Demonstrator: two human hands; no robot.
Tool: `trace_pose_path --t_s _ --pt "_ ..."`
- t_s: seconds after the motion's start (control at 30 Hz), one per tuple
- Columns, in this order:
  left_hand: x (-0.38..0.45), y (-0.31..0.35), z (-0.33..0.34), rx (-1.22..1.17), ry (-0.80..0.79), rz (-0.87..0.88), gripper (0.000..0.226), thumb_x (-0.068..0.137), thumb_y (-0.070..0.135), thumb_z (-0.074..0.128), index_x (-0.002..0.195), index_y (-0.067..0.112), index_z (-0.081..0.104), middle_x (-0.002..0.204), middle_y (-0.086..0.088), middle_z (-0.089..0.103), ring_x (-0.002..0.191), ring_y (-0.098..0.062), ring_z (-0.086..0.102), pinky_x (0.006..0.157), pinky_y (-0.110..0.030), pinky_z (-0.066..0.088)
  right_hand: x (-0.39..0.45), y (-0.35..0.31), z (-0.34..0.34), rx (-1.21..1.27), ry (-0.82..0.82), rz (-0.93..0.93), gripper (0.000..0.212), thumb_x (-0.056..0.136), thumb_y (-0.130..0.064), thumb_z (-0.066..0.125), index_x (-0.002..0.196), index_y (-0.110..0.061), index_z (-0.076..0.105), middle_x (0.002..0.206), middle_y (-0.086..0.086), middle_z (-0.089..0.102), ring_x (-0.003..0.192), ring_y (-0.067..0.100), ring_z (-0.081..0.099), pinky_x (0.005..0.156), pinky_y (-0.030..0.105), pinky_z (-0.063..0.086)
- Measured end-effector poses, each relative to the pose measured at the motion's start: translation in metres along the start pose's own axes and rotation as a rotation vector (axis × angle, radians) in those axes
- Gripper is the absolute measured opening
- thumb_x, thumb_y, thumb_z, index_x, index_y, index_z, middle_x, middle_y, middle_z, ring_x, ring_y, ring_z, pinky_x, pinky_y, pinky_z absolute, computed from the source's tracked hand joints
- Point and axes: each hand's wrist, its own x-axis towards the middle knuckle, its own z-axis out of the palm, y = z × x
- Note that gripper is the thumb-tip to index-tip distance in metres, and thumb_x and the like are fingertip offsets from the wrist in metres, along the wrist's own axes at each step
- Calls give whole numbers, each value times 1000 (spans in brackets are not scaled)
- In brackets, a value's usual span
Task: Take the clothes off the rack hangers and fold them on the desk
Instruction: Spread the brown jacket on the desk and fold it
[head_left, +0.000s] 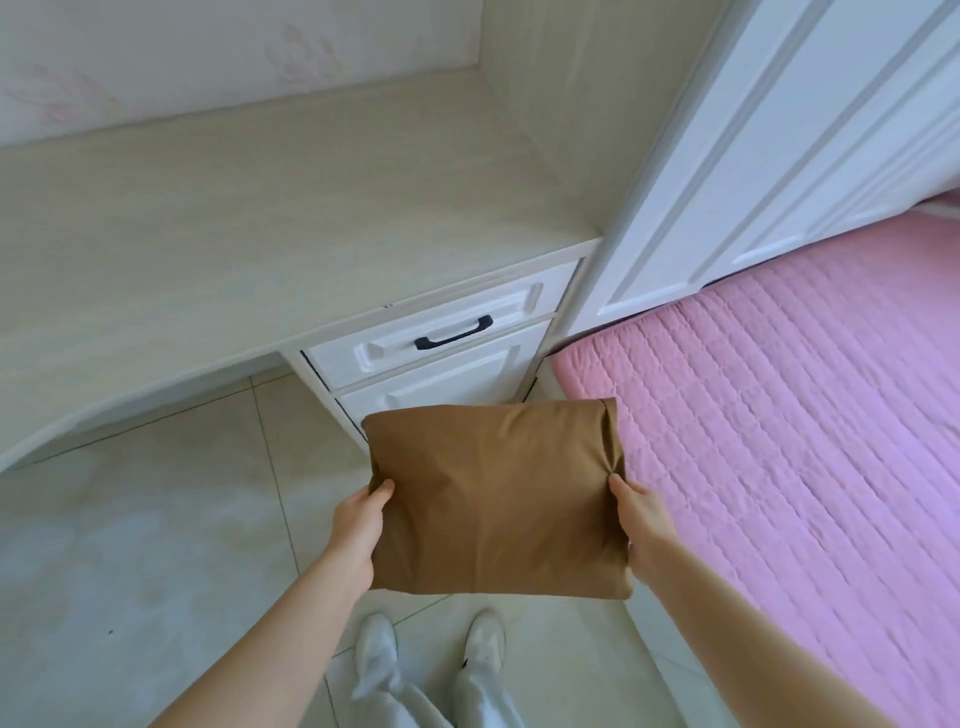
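Observation:
A folded brown garment (493, 493) hangs in the air above the tiled floor, in front of the desk drawers. My left hand (358, 525) grips its left edge, thumb on top and fingers hidden underneath. My right hand (641, 525) grips its right edge the same way, thumb pinching the cloth. The pale wooden desk (234, 218) lies beyond and to the left, apart from the garment. No rack or hangers are in view.
White drawers (441, 338) with a black handle stand under the desk's right end. A white wardrobe door (753, 156) rises at the right. A bed with a pink quilt (805, 441) fills the right side. My feet stand on beige floor tiles (156, 519).

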Motion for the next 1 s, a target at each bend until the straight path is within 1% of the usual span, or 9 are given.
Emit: trace_pose_path --t_s 0.07,0.13,0.2,0.27,0.33,0.43,0.57,0.87,1.0 --pt "17 -10 32 9 -6 -14 37 96 32 59 129 15 60 119 -9 65 103 -33 62 97 -53 48 27 9 -13 4 44 -13 27 101 -26 46 98 -8 66 118 17 63 105 33 58 89 37 45" --pt "37 -19 57 12 -3 -26 36 95 32 59 127 15 61 118 -9 65 103 -33 62 96 -52 48 57 19 -20 31 84 -27 31 100 -27 46 98 -1 65 119 21 61 95 31 58 79 33 41" --pt "61 -30 83 25 0 -38 37 94 32 61 127 15 61 117 -10 65 101 -34 62 95 -53 49 87 32 -24 64 109 -38 33 100 -27 46 104 0 65 105 20 66 85 22 51 73 31 37" --pt "89 -42 109 32 -1 -50 38 93 31 63 127 13 61 115 -11 66 101 -34 63 95 -54 49 119 47 -26 86 153 -32 32 100 -26 45 98 -2 65 87 10 58 83 19 46 67 31 35" --pt "113 -51 130 41 1 -59 38 93 30 64 127 13 61 113 -11 65 103 -33 62 96 -53 49 146 63 -24 123 197 -11 31 99 -27 45 95 -3 65 85 5 54 82 19 45 69 32 35" --pt "151 -70 157 51 34 -89 40 93 29 63 128 11 59 118 -12 63 107 -34 59 97 -50 47 183 83 -14 152 261 24 28 99 -31 43 100 -12 64 98 5 59 92 22 50 83 34 40" --pt "202 -98 179 60 89 -143 41 92 27 65 127 6 58 123 -15 62 109 -35 58 98 -50 46 231 106 2 126 280 19 30 101 -28 40 92 -9 61 85 1 56 84 20 47 77 31 35" --pt "273 -143 195 122 146 -167 39 95 25 59 130 8 58 125 -14 61 108 -33 58 100 -46 45 295 160 39 96 326 98 35 101 -29 38 87 -5 60 80 2 56 77 20 48 75 32 35" --pt "290 -163 204 145 133 -125 34 97 23 56 127 7 60 115 -12 63 96 -26 55 88 -35 44 309 166 54 -75 389 48 35 102 -29 36 88 -6 59 82 6 58 91 33 54 79 36 38"
